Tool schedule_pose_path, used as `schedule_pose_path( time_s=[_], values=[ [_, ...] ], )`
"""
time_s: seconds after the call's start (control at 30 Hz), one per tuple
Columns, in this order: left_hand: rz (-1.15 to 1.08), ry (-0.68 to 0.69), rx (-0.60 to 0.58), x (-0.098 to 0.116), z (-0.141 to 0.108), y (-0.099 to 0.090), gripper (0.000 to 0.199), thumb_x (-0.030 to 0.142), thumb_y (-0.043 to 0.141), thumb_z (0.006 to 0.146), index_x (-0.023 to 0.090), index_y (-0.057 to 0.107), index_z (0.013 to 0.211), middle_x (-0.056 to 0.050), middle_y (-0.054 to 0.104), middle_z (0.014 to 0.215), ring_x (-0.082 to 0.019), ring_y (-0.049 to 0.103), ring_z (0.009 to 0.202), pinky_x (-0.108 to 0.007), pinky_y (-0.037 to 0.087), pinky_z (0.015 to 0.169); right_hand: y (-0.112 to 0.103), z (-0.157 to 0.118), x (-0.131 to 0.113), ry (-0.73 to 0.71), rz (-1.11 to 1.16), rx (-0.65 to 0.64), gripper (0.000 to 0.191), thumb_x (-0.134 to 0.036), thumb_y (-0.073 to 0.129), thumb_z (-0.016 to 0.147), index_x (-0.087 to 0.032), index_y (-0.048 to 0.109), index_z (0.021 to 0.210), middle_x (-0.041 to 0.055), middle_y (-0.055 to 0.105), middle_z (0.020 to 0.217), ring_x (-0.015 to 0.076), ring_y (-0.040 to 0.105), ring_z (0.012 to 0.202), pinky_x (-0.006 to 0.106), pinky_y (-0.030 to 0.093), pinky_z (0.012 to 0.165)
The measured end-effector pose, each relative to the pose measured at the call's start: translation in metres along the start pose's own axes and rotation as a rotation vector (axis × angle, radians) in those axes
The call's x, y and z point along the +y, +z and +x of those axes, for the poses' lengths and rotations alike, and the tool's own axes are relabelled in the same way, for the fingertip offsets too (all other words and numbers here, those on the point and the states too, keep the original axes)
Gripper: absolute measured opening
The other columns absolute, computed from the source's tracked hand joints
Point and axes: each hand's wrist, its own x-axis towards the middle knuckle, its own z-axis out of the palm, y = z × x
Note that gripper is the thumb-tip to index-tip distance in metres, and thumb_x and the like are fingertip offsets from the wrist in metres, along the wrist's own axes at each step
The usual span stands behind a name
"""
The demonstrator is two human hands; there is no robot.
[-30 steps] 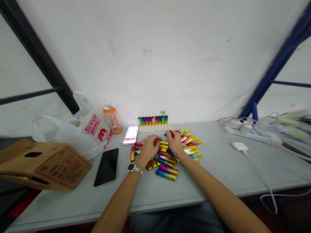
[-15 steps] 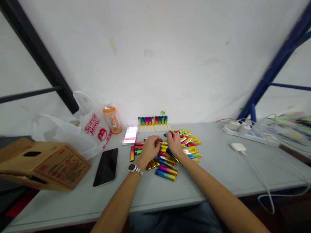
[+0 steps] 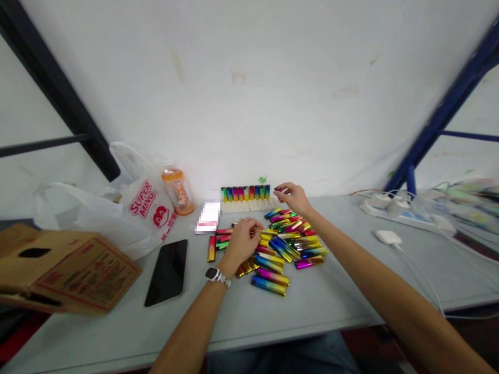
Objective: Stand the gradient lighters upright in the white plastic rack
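Note:
Several shiny, many-coloured lighters lie in a loose pile on the grey table. Behind them a row of upright lighters stands in a white tray near the wall. My right hand pinches a dark reddish lighter upright, just off the right end of that row. My left hand, with a watch on its wrist, rests over the left part of the pile with curled fingers; what they hold, if anything, is hidden.
On the left are a cardboard box, a white plastic bag, an orange bottle and a black phone. A power strip and a white charger with cables lie on the right.
My right hand has moved from the pile up and to the right, beside the upright row, with a lighter in its fingers. My left hand has barely moved.

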Motion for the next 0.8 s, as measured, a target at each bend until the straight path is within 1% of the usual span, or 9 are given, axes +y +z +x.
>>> schedule_pose_path(
  time_s=[0.07,0.17,0.3,0.4,0.5,0.63,0.7,0.8],
  values=[
    [-0.006,-0.008,-0.001,0.0,0.0,0.0,0.019,0.009,0.049,0.084,0.019,0.066,0.083,-0.003,0.067,0.088,-0.02,0.059,0.088,-0.036,0.045,0.085,-0.003,0.013,0.007,0.006,-0.049,-0.046,0.019,-0.031,0.068,0.078,-0.017,0.07,0.09,0.004,0.07,0.081,0.015,0.063,0.065,0.029,0.05,0.069],
    [-0.004,-0.025,-0.011,-0.001,0.0,-0.001,0.019,0.009,0.05,0.084,0.019,0.066,0.083,-0.004,0.068,0.089,-0.02,0.058,0.089,-0.036,0.045,0.084,0.0,0.027,0.015,-0.016,-0.105,-0.035,0.017,-0.021,0.066,0.077,-0.017,0.07,0.093,0.003,0.072,0.082,0.0152,0.066,0.068,0.028,0.05,0.07],
    [0.007,-0.032,-0.014,-0.002,0.0,0.0,0.019,0.008,0.05,0.083,0.019,0.066,0.083,-0.004,0.068,0.09,-0.021,0.058,0.091,-0.035,0.045,0.083,0.008,0.039,0.025,-0.048,-0.177,-0.033,0.015,-0.014,0.066,0.076,-0.015,0.071,0.09,0.0033,0.074,0.082,0.016,0.068,0.072,0.027,0.051,0.073],
    [0.008,-0.031,-0.009,-0.004,0.0,0.0,0.019,0.008,0.051,0.083,0.019,0.066,0.083,-0.004,0.068,0.09,-0.02,0.058,0.09,-0.035,0.045,0.082,0.013,0.046,0.032,-0.067,-0.228,-0.08,0.015,-0.011,0.065,0.076,-0.014,0.073,0.089,0.004,0.075,0.081,0.0163,0.068,0.073,0.027,0.051,0.075],
    [0.011,-0.032,-0.007,-0.004,0.0,0.001,0.019,0.009,0.051,0.083,0.019,0.067,0.083,-0.004,0.068,0.09,-0.02,0.058,0.089,-0.035,0.045,0.081,0.014,0.049,0.038,-0.097,-0.272,-0.148,0.016,-0.011,0.064,0.078,-0.015,0.075,0.089,0.0041,0.076,0.084,0.0165,0.068,0.074,0.027,0.051,0.078],
    [0.017,-0.023,-0.002,-0.003,-0.001,0.0,0.019,0.01,0.051,0.084,0.02,0.067,0.082,-0.003,0.068,0.088,-0.02,0.058,0.087,-0.035,0.045,0.081,0.013,0.049,0.044,-0.116,-0.317,-0.198,0.019,-0.012,0.063,0.08,-0.017,0.077,0.092,0.0035,0.077,0.087,0.0169,0.068,0.076,0.027,0.05,0.08],
    [0.014,-0.02,-0.001,-0.003,-0.001,0.0,0.02,0.009,0.051,0.084,0.02,0.067,0.082,-0.003,0.068,0.088,-0.02,0.059,0.087,-0.034,0.046,0.081,0.012,0.048,0.045,-0.136,-0.364,-0.195,0.02,-0.015,0.062,0.083,-0.017,0.078,0.095,0.0047,0.076,0.09,0.0174,0.067,0.079,0.028,0.049,0.082],
    [0.005,-0.017,0.002,-0.003,0.0,0.001,0.021,0.006,0.05,0.082,0.02,0.066,0.082,-0.003,0.068,0.088,-0.019,0.06,0.088,-0.034,0.046,0.08,0.011,0.043,0.047,-0.167,-0.475,-0.128,0.023,-0.024,0.058,0.09,-0.017,0.078,0.098,0.0088,0.071,0.097,0.0184,0.065,0.083,0.029,0.047,0.085]
  ],
)
